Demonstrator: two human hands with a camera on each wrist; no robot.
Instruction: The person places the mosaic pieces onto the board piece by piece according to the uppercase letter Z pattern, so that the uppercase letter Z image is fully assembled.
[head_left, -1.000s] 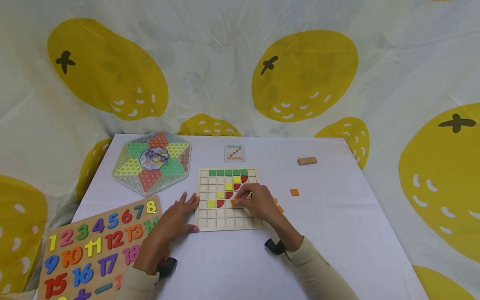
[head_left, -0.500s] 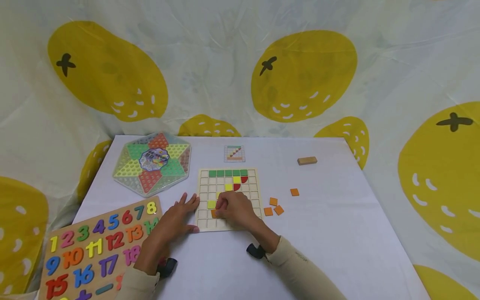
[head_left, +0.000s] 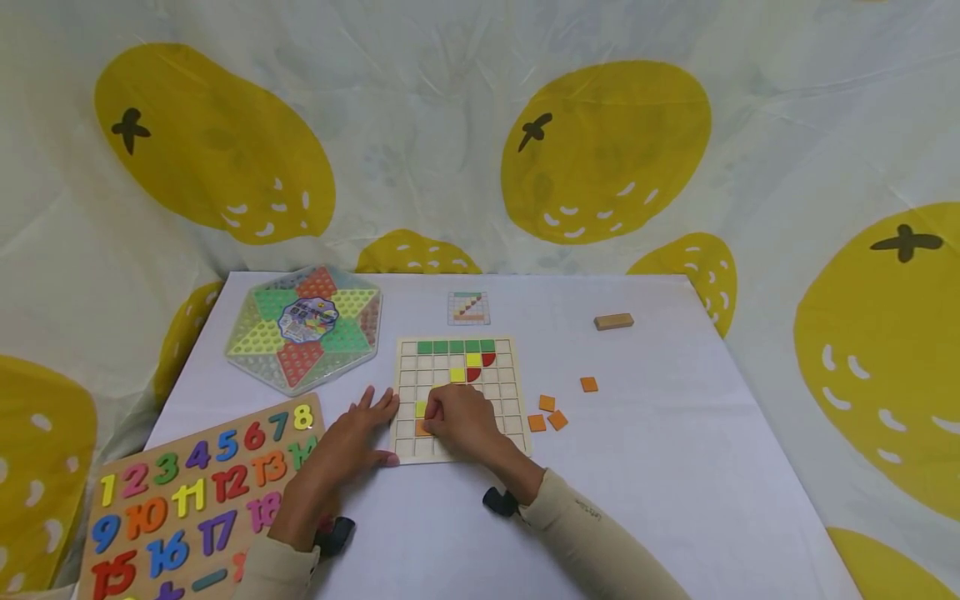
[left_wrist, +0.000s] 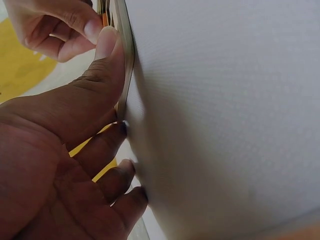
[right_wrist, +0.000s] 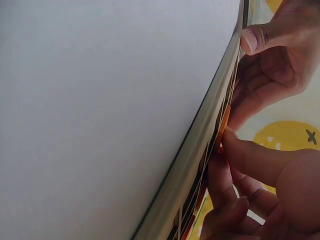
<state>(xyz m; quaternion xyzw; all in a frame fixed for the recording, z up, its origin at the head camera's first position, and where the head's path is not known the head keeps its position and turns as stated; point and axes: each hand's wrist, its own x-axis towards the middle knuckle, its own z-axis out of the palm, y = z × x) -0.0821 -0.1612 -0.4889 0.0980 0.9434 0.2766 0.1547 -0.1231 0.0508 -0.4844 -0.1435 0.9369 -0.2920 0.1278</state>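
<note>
A wooden grid board (head_left: 510, 392) lies on the white table in the head view, with green square tiles (head_left: 456, 346), yellow squares (head_left: 472, 360) and red quarter-round pieces (head_left: 489, 359) in its cells. My right hand (head_left: 465, 423) bends over its lower left part, thumb and finger at an orange square tile (head_left: 423, 427) just below a yellow one. The right wrist view shows the thumb against that orange tile (right_wrist: 225, 122) at the board's face. My left hand (head_left: 348, 437) rests beside the board's left edge, fingers spread and thumb by the near corner; in the left wrist view its thumb touches the edge.
Several loose orange tiles (head_left: 557, 419) lie right of the board. A small pattern card (head_left: 468, 308) sits behind it, and a wooden block (head_left: 614, 322) farther right. To the left are a hexagonal star-pattern game board (head_left: 300, 362) and a number puzzle board (head_left: 247, 408).
My right hand has carried the orange tile left and nearer across the board, to a cell below the lowest yellow square. My left hand has stayed at the left edge.
</note>
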